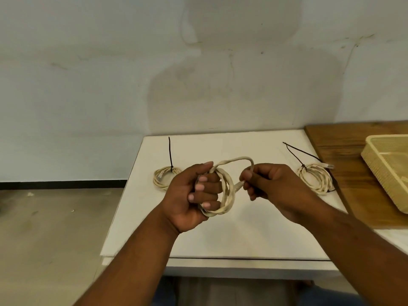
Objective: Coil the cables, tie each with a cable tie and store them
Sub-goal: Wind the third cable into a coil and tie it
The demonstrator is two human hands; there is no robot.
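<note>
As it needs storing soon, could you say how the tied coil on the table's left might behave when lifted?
Probably keeps its shape, since a black cable tie cinches the left coil. Likely light and floppy: its loops are thin.

Pale scuffed wall (88,62); black baseboard (61,184); grey concrete floor (44,228); white table (242,239); wooden tabletop (344,151) right.

The white table (220,239) holds a left coil (157,182), a right coil (324,182), both tied, and a wooden board (344,146).
</note>
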